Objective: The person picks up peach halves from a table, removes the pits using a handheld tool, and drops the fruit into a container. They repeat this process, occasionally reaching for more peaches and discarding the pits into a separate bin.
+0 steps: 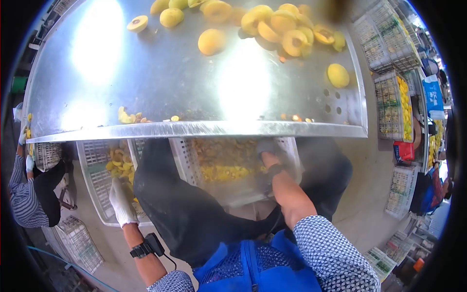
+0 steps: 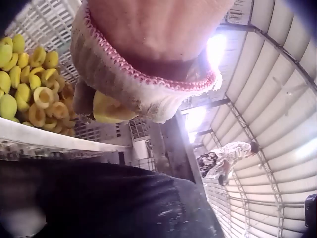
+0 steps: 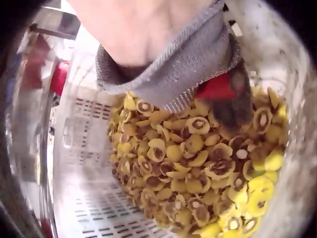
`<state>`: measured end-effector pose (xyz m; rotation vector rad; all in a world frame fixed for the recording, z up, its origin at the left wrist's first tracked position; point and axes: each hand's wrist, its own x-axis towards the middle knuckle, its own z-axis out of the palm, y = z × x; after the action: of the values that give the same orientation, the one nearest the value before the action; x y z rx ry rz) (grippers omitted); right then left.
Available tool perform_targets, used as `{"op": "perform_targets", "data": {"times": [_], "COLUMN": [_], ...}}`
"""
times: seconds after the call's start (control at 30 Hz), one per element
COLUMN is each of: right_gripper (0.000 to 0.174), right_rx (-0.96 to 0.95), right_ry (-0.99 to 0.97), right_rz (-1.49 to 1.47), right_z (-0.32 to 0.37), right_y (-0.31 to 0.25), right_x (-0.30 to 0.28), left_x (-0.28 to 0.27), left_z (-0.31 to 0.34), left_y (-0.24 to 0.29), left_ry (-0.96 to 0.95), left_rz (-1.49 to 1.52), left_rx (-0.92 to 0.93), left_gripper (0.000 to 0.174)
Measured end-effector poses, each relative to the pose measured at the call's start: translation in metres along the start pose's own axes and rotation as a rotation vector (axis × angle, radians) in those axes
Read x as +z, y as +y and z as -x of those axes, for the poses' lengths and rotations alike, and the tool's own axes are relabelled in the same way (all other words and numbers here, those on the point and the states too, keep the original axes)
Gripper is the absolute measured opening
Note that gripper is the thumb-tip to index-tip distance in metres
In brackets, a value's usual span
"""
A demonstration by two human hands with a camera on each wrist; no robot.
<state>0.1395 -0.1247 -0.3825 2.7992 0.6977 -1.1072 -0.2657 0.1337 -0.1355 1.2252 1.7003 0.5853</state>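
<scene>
My left hand [image 1: 121, 202], in a white knitted glove, reaches down at the crate [image 1: 92, 190] on the left. In the left wrist view it holds a yellow peach half [image 2: 111, 109], with most fingers hidden behind the glove's cuff. Peach halves [image 2: 42, 96] lie heaped in the crate beside it. Between the knees stands a white crate [image 3: 79, 163] with many stone-marked peach pieces [image 3: 183, 153]. Over these hangs my right hand [image 3: 198, 82], in a grey glove with dark fingertips. A red flat-sided thing [image 3: 218, 87] shows within its fingers; its kind is hidden.
Above my lap runs the front edge of a metal table [image 1: 194, 130]. Whole and halved peaches [image 1: 282, 27] lie along its far side, with small scraps [image 1: 129, 116] near the edge. Crates [image 1: 394, 104] stand at right. A person [image 1: 31, 194] sits at far left.
</scene>
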Motion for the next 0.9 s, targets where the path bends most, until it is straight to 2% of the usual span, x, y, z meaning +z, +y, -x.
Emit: {"op": "perform_targets", "data": {"times": [0.03, 0.13, 0.17, 0.27, 0.37, 0.57, 0.67, 0.8, 0.9], "right_gripper": [0.044, 0.044, 0.044, 0.044, 0.044, 0.044, 0.044, 0.044, 0.045], "right_rx": [0.012, -0.001, -0.016, -0.083, -0.166, -0.338, -0.37, -0.293, -0.3], "right_ry": [0.015, -0.127, -0.162, -0.235, -0.3, -0.397, -0.379, -0.223, -0.205], "right_rz": [-0.055, 0.041, 0.059, 0.085, 0.103, 0.103, 0.065, -0.16, -0.306], "right_z": [0.007, 0.002, -0.003, -0.014, -0.002, 0.034, 0.025, 0.018, 0.031], "right_y": [-0.005, -0.016, -0.019, -0.027, -0.03, -0.034, -0.043, -0.043, -0.036], "right_x": [0.002, 0.01, 0.011, 0.001, 0.0, 0.023, -0.009, -0.095, -0.123], "left_x": [-0.009, -0.013, -0.017, 0.0, 0.008, -0.002, 0.006, -0.002, -0.005], "left_z": [-0.015, -0.026, -0.03, -0.02, -0.012, -0.025, -0.007, 0.004, 0.002], "left_y": [-0.022, -0.042, -0.046, -0.03, -0.012, -0.038, -0.027, -0.025, -0.029], "left_ry": [-0.003, -0.015, -0.023, 0.08, 0.081, -0.054, -0.02, 0.04, 0.059], "left_rz": [-0.028, -0.027, -0.134, 0.001, -0.014, -0.174, -0.01, -0.165, -0.195], "left_rx": [-0.005, -0.011, 0.023, -0.023, -0.031, 0.095, 0.017, 0.086, 0.107], "left_gripper": [0.057, 0.055, 0.055, 0.047, 0.045, 0.049, 0.048, 0.047, 0.047]}}
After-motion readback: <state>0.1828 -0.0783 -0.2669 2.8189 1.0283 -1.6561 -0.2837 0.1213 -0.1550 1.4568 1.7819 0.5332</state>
